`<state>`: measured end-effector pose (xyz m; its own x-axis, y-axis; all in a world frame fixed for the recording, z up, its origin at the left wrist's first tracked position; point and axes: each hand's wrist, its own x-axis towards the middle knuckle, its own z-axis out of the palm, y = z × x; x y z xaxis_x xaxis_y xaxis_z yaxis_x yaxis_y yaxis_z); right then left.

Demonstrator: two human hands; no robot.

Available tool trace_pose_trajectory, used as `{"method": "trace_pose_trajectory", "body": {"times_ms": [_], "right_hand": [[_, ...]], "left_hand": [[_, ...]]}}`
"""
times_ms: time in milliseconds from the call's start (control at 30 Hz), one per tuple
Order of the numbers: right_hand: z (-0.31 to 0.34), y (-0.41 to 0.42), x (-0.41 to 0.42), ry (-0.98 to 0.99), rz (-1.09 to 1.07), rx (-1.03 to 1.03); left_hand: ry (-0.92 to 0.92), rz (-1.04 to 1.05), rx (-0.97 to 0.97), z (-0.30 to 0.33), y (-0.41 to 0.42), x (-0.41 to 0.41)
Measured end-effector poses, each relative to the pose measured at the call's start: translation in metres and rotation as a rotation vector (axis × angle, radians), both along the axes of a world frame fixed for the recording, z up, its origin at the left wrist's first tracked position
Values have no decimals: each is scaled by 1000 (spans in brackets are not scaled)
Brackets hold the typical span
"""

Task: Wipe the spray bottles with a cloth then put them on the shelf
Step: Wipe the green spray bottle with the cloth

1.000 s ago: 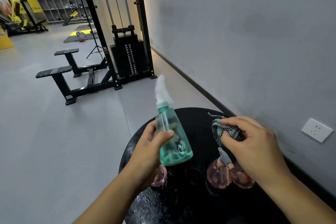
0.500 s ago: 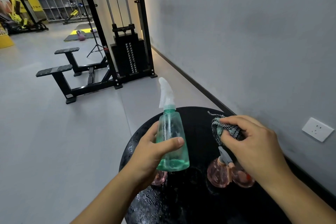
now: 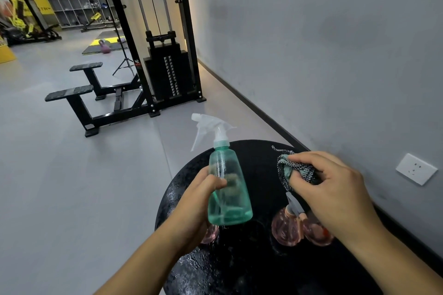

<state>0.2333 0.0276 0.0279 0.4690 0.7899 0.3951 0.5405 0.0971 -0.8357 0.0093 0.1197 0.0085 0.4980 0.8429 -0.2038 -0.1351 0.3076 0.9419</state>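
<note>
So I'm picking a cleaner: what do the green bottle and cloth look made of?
Green spray bottle: likely clear tinted plastic, glossy; the fingers show through it. Cloth: seemingly soft woven fabric, matte, black-and-white pattern with a teal part, bunched in the right hand.

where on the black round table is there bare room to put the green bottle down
Bare top lies on the round table behind the green spray bottle, toward its far rim, and in the middle gap between the left hand and the pink bottles. Crowded: the right side, under the right hand and cloth.
</note>
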Motion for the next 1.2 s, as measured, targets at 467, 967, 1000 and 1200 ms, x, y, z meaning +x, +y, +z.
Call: {"method": "trace_pose_trajectory", "body": {"times_ms": [467,967,1000,1200], "right_hand": [[7,-1,0,-33,-46,91],[17,-4,-8,-203,112,-11],[16,-4,-6,-214,92,-2],[14,-1,5,-217,-69,35]], "left_hand": [[151,-199,176,4,-5,-4],[315,-339,338,9,-14,1],[320,-341,341,10,-12,0],[292,-376,323,13,-13,1]]}}
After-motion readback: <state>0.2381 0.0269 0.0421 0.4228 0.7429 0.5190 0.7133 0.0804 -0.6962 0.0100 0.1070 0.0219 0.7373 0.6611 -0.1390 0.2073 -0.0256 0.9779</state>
